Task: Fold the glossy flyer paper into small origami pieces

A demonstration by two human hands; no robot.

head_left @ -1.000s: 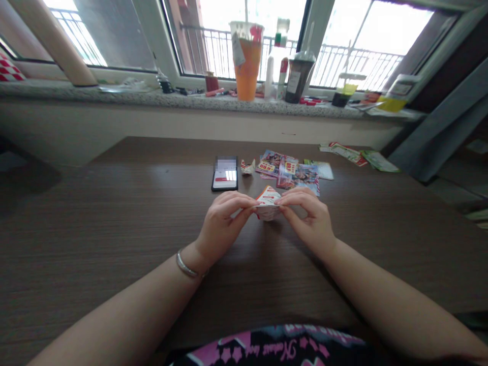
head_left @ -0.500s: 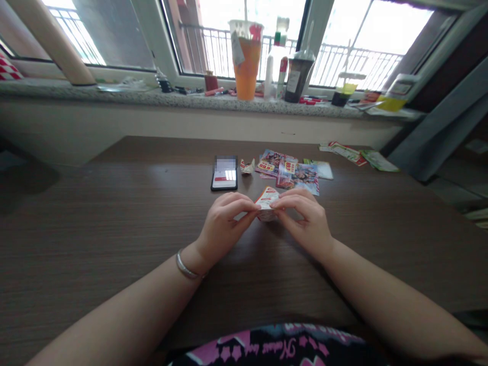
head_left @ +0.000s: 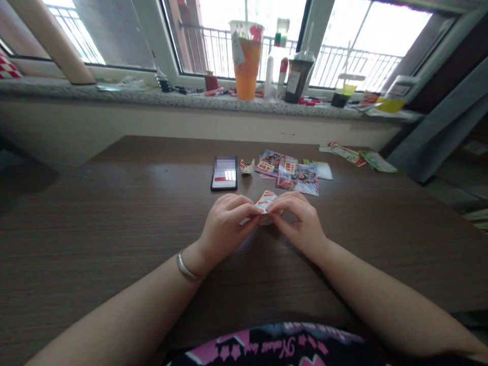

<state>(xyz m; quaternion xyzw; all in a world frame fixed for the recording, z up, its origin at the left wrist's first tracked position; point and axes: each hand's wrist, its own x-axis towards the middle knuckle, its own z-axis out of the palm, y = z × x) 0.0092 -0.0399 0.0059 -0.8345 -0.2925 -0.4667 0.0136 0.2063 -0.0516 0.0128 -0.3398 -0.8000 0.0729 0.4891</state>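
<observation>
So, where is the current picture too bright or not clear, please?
In the head view, the middle window is largely washed out; there too, the phone has a bright patch, likely glare, and a pixelated upper screen; same view, print on the folded paper is too soft to read.

Phone (head_left: pixel 224 179) and leaflets (head_left: pixel 299 179) obstruct beyond held paper (head_left: pixel 265 200); leftmost table (head_left: pixel 95 213) lies open.

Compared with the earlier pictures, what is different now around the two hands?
The right hand has moved left and slightly down in the view, its fingertips now closer to the left hand. The folded paper also sits slightly lower. Both hands still pinch it; neither let go. The phone, small paper piece and leaflets stayed put.
</observation>
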